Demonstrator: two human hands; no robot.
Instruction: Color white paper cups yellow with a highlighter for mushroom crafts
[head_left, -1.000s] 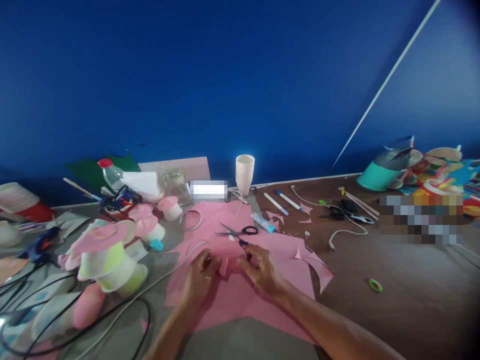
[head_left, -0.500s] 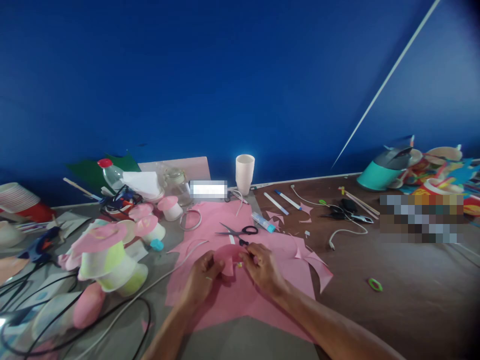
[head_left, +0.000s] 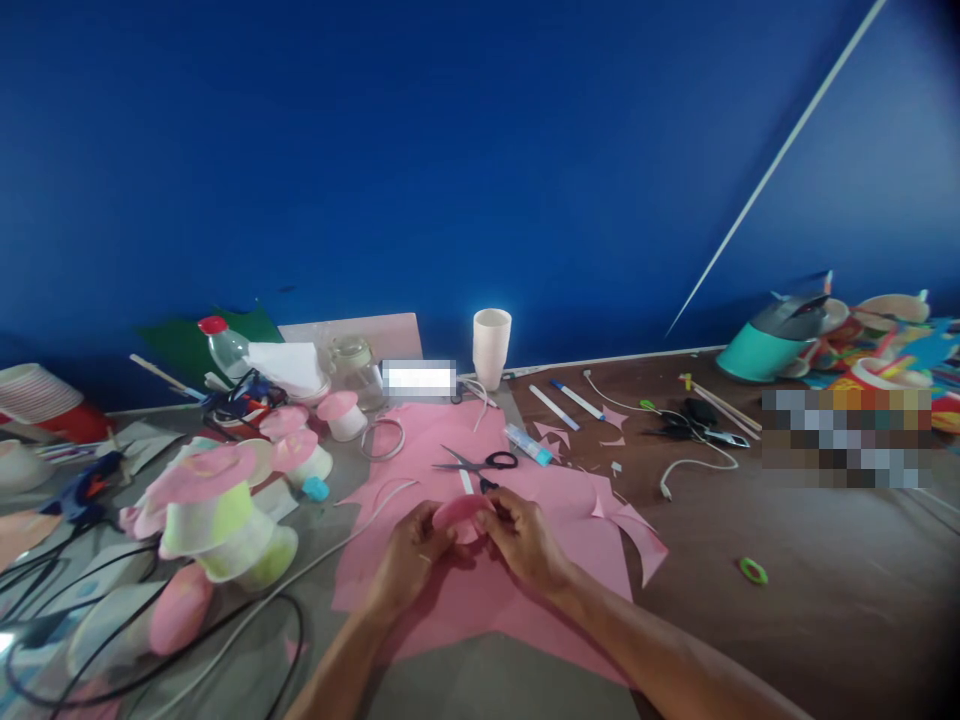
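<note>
Fingertips of left hand (head_left: 409, 560) and right hand (head_left: 525, 540) pinch closed on small pink paper piece (head_left: 459, 512), curled into an arch. Scissors (head_left: 480, 463) lie at 12 o'clock, on pink sheet (head_left: 480, 590).

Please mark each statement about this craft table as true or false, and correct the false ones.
1. Both hands hold one small pink paper piece between them. True: the left hand and the right hand pinch it from either side.
2. The scissors are in the right hand. False: they lie on the big pink sheet, just beyond the hands.
3. A stack of white cups stands upright near the blue wall. True.
4. The bottle at the left has a green cap. False: its cap is red.
5. The small green ring lies on the pink sheet. False: it lies on the bare brown table, to the right of the sheet.
</note>
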